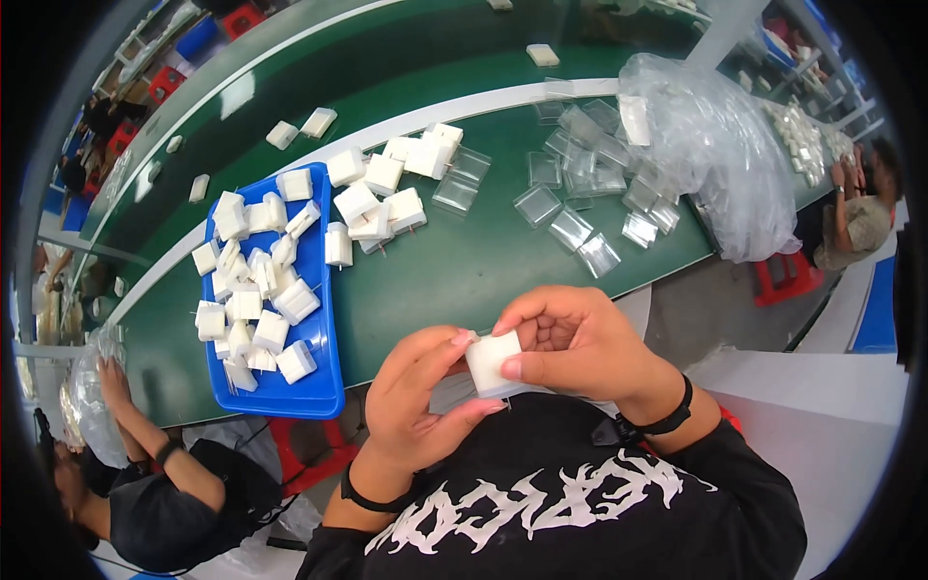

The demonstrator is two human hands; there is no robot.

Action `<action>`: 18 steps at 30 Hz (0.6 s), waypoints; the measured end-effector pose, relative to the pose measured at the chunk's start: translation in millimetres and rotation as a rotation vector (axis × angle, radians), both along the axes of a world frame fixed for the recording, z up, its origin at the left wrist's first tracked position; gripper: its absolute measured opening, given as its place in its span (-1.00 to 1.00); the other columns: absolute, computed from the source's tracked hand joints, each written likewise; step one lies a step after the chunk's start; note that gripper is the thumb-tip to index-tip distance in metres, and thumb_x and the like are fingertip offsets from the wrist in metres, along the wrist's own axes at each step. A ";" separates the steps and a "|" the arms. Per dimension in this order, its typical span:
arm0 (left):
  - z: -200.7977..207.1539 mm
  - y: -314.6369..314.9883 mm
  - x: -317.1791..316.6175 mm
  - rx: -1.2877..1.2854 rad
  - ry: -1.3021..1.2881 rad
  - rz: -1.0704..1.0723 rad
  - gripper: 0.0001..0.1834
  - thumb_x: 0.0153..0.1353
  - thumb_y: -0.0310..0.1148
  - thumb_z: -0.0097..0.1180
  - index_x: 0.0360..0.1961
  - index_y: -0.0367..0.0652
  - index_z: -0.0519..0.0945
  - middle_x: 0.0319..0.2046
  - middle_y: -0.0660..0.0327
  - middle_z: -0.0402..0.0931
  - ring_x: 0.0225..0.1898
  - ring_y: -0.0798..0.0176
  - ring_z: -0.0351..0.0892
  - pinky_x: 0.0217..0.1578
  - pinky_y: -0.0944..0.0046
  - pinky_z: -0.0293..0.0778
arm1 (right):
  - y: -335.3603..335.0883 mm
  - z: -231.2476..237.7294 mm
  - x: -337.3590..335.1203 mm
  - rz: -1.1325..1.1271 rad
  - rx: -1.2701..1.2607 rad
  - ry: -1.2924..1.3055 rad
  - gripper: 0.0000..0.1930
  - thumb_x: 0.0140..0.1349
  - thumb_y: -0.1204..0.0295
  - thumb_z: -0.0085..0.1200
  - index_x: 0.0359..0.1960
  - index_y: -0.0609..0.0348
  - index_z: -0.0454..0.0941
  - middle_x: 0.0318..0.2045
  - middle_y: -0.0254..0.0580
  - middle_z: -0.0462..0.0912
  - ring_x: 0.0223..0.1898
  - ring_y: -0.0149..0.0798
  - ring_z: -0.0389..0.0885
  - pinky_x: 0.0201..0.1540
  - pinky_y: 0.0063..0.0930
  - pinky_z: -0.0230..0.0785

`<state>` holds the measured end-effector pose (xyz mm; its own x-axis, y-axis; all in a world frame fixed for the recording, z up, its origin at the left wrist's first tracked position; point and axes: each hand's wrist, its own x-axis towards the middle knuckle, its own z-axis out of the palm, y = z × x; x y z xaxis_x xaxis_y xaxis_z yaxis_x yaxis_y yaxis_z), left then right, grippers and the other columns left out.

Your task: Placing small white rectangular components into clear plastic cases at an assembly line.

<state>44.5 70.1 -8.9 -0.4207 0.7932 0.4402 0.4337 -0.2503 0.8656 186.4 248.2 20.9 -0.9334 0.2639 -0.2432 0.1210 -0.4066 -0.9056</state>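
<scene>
In front of my chest, both my hands hold one small white block-shaped piece (493, 363), with a clear edge along its lower side. My left hand (414, 401) grips its left side between fingers and thumb. The thumb and index finger of my right hand (590, 348) pinch its upper right side, the other fingers curled in. To the left, a blue tray (329, 362) holds a heap of similar white pieces (246, 305). More white pieces (384, 174) lie stacked beside the tray, some with thin pins sticking out.
Clear plastic covers (537, 205) are scattered across the green table (435, 280) beyond my hands. A large clear plastic bag (715, 164) lies at the right. Behind runs a green belt (358, 77) with a few white pieces. People work at left (184, 483) and far right (860, 217).
</scene>
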 end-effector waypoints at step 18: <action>-48.1 -38.2 -28.6 -0.176 -0.097 -0.095 -0.58 0.09 -0.49 0.44 0.00 -0.27 0.62 -0.15 0.11 0.46 -0.26 0.25 0.57 -0.23 0.30 0.53 | 107.8 13.5 -133.1 -0.318 0.218 -0.243 -0.11 0.36 0.14 0.26 0.51 0.35 0.02 -0.06 -0.13 0.62 -0.20 -0.34 0.69 -0.14 -0.50 0.58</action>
<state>15.9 32.0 -57.1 -0.3741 0.8925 0.2520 0.3276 -0.1271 0.9362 53.2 355.9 34.4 -0.7206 0.5974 -0.3519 0.2400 -0.2612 -0.9350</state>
